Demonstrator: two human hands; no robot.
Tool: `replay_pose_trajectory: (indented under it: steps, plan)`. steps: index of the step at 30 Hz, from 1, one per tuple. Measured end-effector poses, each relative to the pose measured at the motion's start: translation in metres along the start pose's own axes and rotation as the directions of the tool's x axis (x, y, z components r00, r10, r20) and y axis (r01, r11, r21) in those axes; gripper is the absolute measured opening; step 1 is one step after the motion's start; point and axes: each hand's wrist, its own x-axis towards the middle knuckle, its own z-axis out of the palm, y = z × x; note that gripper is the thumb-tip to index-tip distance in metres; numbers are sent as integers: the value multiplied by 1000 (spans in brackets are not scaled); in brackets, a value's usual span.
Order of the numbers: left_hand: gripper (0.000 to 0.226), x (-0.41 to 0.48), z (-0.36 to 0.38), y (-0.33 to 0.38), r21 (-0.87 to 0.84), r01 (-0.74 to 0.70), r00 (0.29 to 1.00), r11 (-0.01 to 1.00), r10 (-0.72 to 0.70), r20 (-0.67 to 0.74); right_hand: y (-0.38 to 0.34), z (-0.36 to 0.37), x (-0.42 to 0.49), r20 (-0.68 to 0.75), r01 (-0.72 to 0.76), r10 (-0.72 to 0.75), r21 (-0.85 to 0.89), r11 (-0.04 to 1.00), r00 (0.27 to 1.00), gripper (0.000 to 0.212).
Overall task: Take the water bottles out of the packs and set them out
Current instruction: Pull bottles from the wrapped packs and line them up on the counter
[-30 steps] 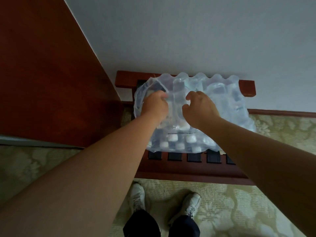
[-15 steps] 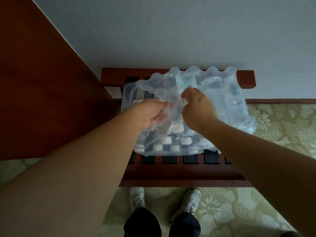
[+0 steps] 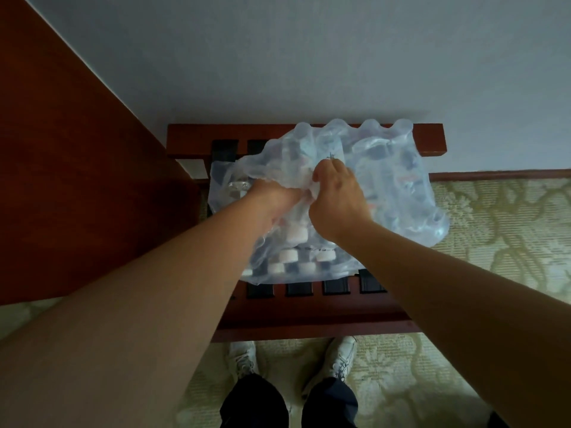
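Note:
A shrink-wrapped pack of water bottles (image 3: 398,186) lies on a dark wooden slatted rack (image 3: 309,319) against the wall. Several white bottle caps (image 3: 296,233) show through the clear plastic wrap (image 3: 228,177) at the near side. My left hand (image 3: 272,196) reaches into the torn wrap at the pack's left half, its fingers hidden under the film. My right hand (image 3: 336,199) grips a bunch of wrap near the pack's middle. The film on the left side is loose and crumpled.
A red-brown wooden panel (image 3: 77,180) stands close on the left. A pale wall (image 3: 309,57) is behind the rack. Patterned green carpet (image 3: 494,227) covers the floor. My white shoes (image 3: 340,356) stand just in front of the rack.
The wrap on the left side has been pulled open and looser. My left hand has gone deeper into the film, and my right hand has closed in beside it.

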Motion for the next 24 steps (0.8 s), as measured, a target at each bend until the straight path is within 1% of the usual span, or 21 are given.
replay_pose_trajectory:
  steps: [1,2,4,5,7,8,9,11,14,15,16,18,19,20,22,24]
  plan:
    - [7,0,-4,-1,-17,15,1000,1000,-15,-16,-3,-1,-1,0,-14,14,8,1000,1000,24]
    - [15,0,-9,-2,-15,28,999,999,-28,-28,-5,-1,-1,-2,-24,24,14,1000,1000,26]
    - [25,-1,-22,-2,40,42,999,998,-41,-35,-9,-1,-2,2,-38,38,7,999,999,32]
    - [35,-2,-28,-1,63,48,999,997,-47,-26,-10,-1,-3,8,-47,47,5,999,999,35]
    - [64,-5,-38,-1,99,67,998,993,-66,-17,-11,-2,-6,19,-61,61,6,998,998,38]
    - [74,-6,-41,-2,128,67,997,989,-64,-30,-12,-2,-8,28,-60,60,0,998,998,39]
    - [80,-7,-42,-4,153,56,997,987,-47,-58,-13,-2,-9,41,-56,56,-11,998,998,40]
    - [79,-10,-38,-10,190,-2,988,982,31,-150,-17,-2,-11,64,-51,53,-28,998,997,44]
    - [67,-16,-32,-18,348,-47,938,936,161,-306,-24,-4,-13,85,-30,32,-28,999,996,53]
    - [61,-17,-32,-19,428,-59,913,902,221,-342,-26,-4,-13,91,-17,20,-35,999,996,55]
    - [56,-18,-35,-18,548,-69,876,834,313,-366,-28,-5,-13,95,-7,11,-42,999,995,56]
    - [55,-20,-47,-14,792,-53,791,608,510,-338,-31,-4,-14,101,-3,9,-55,998,995,56]
    - [59,-20,-55,-11,857,-50,767,513,569,-296,-32,-2,-14,105,-6,13,-65,998,994,55]
    - [62,-22,-64,-6,884,-61,761,464,595,-260,-33,-1,-14,114,-9,18,-78,997,993,53]
    - [60,-28,-78,1,879,-105,770,464,597,-223,-35,3,-16,134,-19,31,-89,996,991,50]
    - [57,-34,-88,3,851,-148,786,504,582,-208,-39,5,-17,132,-35,44,-67,997,990,50]
